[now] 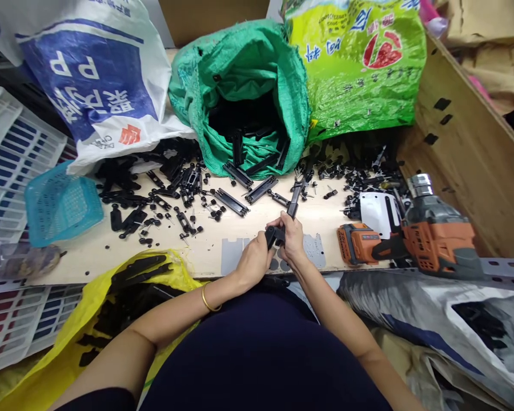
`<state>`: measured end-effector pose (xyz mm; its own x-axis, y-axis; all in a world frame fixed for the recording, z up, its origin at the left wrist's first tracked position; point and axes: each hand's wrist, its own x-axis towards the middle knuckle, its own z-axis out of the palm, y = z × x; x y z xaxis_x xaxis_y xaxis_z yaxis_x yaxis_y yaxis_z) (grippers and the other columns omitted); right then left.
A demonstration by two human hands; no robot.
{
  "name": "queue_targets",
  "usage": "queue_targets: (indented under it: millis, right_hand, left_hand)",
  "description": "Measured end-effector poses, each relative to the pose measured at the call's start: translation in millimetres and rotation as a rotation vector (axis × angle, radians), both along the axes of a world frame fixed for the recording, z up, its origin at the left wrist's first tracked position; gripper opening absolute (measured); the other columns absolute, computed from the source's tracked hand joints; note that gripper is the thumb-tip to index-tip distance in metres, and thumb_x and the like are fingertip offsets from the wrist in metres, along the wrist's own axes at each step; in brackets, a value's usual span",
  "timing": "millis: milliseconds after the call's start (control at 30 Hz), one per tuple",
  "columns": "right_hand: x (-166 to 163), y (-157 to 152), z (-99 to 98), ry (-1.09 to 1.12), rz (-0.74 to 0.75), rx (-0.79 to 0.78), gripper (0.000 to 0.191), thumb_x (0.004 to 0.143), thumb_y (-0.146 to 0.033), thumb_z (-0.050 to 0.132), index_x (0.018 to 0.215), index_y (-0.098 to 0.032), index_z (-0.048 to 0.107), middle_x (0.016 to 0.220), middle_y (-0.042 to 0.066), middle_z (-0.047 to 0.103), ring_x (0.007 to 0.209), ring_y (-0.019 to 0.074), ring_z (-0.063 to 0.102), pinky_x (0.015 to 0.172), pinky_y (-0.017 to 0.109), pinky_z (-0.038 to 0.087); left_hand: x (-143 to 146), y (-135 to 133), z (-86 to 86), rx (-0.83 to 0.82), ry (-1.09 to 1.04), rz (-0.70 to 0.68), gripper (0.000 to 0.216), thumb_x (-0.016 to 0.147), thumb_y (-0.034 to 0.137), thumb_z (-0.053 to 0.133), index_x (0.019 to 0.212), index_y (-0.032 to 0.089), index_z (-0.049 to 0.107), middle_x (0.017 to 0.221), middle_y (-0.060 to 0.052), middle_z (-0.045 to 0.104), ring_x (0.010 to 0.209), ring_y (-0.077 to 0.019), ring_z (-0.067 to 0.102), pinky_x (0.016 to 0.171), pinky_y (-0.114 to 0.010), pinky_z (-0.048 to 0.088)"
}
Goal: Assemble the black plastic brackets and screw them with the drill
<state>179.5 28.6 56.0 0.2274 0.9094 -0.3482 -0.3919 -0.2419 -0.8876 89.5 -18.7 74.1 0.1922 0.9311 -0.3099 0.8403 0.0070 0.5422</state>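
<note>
Close to my body at the table's front edge, my left hand [253, 260] is closed around a black plastic piece [274, 235] with a rounded end. Beside it my right hand [292, 238] grips a long, narrow black part [293, 201] that points away from me. The two black pieces meet between my fingers; whether they are joined cannot be made out. Just beyond my hands lie finished-looking black bars [232, 202] and another black bar [261, 189]. Small black knobs with metal pins [214, 211] are scattered to their left.
A green woven sack [188, 85] holding black bars opens toward me at the back. Left are a blue basket [64, 205] and heaped black parts [128, 214]. An orange-grey cordless drill [437, 234] lies right, near a wooden side board [466, 142]. A yellow sack [68, 342] hangs front left.
</note>
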Motion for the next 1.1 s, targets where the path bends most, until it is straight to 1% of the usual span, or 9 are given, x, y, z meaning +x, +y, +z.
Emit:
queue_targets:
  millis: [100, 267, 433, 667, 733, 800, 867, 1000, 1100]
  right_hand:
    - [-0.5, -6.2, 5.8, -0.027, -0.113, 0.035, 0.038, 0.074, -0.052, 0.057, 0.055, -0.021, 0.047, 0.054, 0.001, 0.062, 0.054, 0.0142, 0.06, 0.054, 0.026, 0.047]
    - [6.1, -16.0, 8.6, -0.023, 0.0, -0.041, 0.037, 0.072, -0.051, 0.062, 0.055, -0.02, 0.049, 0.052, 0.0, 0.06, 0.054, 0.0141, 0.06, 0.054, 0.026, 0.046]
    - [-1.8, -16.6, 7.7, 0.026, -0.177, 0.058, 0.034, 0.075, -0.048, 0.058, 0.057, -0.021, 0.048, 0.054, -0.002, 0.06, 0.053, 0.013, 0.058, 0.055, 0.026, 0.046]
    - [4.0, -19.5, -35.9, -0.025, -0.197, -0.053, 0.04, 0.072, -0.058, 0.057, 0.06, -0.02, 0.048, 0.056, -0.002, 0.059, 0.054, 0.0119, 0.057, 0.054, 0.024, 0.047]
    - [24.7, -25.1, -46.3, -0.081, 0.012, -0.138, 0.041, 0.069, -0.06, 0.06, 0.066, -0.019, 0.054, 0.059, -0.001, 0.061, 0.054, 0.0123, 0.057, 0.052, 0.024, 0.046]
    - [51.7, -31.4, -49.0, -0.206, 0.381, -0.249, 0.042, 0.068, -0.059, 0.063, 0.066, -0.018, 0.057, 0.057, 0.001, 0.062, 0.05, 0.0142, 0.057, 0.047, 0.026, 0.045]
    - [75.6, -35.1, -45.9, -0.501, 0.603, -0.238, 0.039, 0.073, -0.055, 0.06, 0.061, -0.018, 0.058, 0.056, 0.004, 0.061, 0.049, 0.0168, 0.057, 0.049, 0.03, 0.046]
    - [85.2, -26.4, -43.0, -1.174, 0.589, 0.225, 0.024, 0.079, -0.038, 0.06, 0.089, -0.017, 0.065, 0.093, 0.013, 0.067, 0.091, 0.028, 0.06, 0.081, 0.041, 0.045]
    - [70.3, -11.8, -55.3, -1.35, 0.721, 0.421, 0.04, 0.081, -0.03, 0.06, 0.118, -0.016, 0.056, 0.118, 0.016, 0.06, 0.111, 0.0303, 0.052, 0.096, 0.045, 0.034]
  left_hand:
    - [-3.7, 1.9, 3.8, 0.017, 0.012, -0.031, 0.024, 0.084, 0.015, 0.051, 0.106, 0.013, 0.04, 0.093, -0.016, 0.065, 0.086, -0.0273, 0.066, 0.071, -0.034, 0.051]
    - [-11.5, 5.2, 8.0, -0.009, 0.019, -0.243, 0.025, 0.083, 0.014, 0.053, 0.105, 0.016, 0.04, 0.099, -0.014, 0.064, 0.089, -0.0254, 0.065, 0.073, -0.033, 0.051]
    - [-4.6, 2.2, 12.6, -0.015, 0.074, -0.121, 0.024, 0.086, 0.014, 0.048, 0.108, 0.012, 0.04, 0.098, -0.016, 0.064, 0.089, -0.0259, 0.065, 0.073, -0.034, 0.05]
    - [-27.0, 36.3, -22.9, 0.015, 0.112, -0.476, 0.021, 0.086, 0.016, 0.05, 0.106, 0.015, 0.045, 0.098, -0.013, 0.063, 0.088, -0.0249, 0.062, 0.068, -0.031, 0.048]
    - [-34.1, 52.9, -37.0, 0.1, 0.134, -0.538, 0.016, 0.087, 0.013, 0.048, 0.102, 0.017, 0.048, 0.099, -0.011, 0.062, 0.096, -0.025, 0.059, 0.073, -0.032, 0.047]
    - [-38.7, 64.8, -48.2, 0.184, 0.156, -0.55, 0.016, 0.087, 0.01, 0.046, 0.101, 0.018, 0.05, 0.101, -0.011, 0.06, 0.103, -0.0245, 0.055, 0.082, -0.035, 0.046]
    - [-41.6, 70.1, -56.2, 0.24, 0.161, -0.556, 0.021, 0.087, 0.011, 0.047, 0.107, 0.017, 0.05, 0.107, -0.011, 0.058, 0.106, -0.024, 0.052, 0.089, -0.037, 0.043]
    - [-45.3, 66.5, -68.5, 0.28, 0.099, -0.58, 0.038, 0.088, 0.02, 0.053, 0.124, 0.017, 0.044, 0.12, -0.01, 0.054, 0.111, -0.0224, 0.05, 0.093, -0.034, 0.041]
    - [-46.2, 62.5, -77.7, 0.289, 0.099, -0.536, 0.034, 0.091, 0.025, 0.05, 0.123, 0.017, 0.046, 0.112, -0.008, 0.058, 0.106, -0.0211, 0.052, 0.089, -0.032, 0.042]
